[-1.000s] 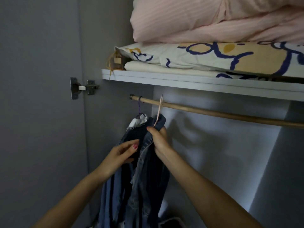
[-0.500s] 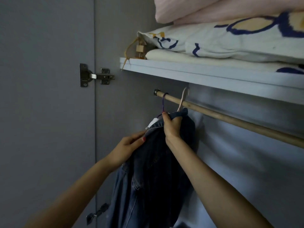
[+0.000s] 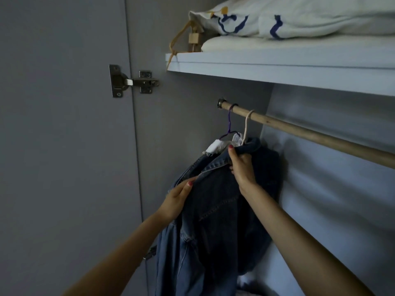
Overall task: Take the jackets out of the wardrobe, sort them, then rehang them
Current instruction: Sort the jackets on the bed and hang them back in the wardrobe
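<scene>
A dark denim jacket (image 3: 224, 201) hangs from a pale hanger (image 3: 247, 127) hooked on the wooden rail (image 3: 310, 135) inside the wardrobe. My right hand (image 3: 242, 165) grips the jacket's collar just below the hanger hook. My left hand (image 3: 178, 199) holds the jacket's left front edge lower down. Behind it, a purple hanger (image 3: 230, 119) carries a white garment (image 3: 215, 146) and a lighter blue denim piece (image 3: 171, 253) that hangs down at the left.
A white shelf (image 3: 277, 67) above the rail carries folded bedding (image 3: 299, 18) and a small wooden block on a cord (image 3: 193, 38). The open grey door (image 3: 64, 146) with a metal hinge (image 3: 132, 82) stands at left. The rail to the right is bare.
The view has tilted down and closed in. My right hand stays on the collar at the hanger, and my left hand has slid a little lower along the jacket's front edge.
</scene>
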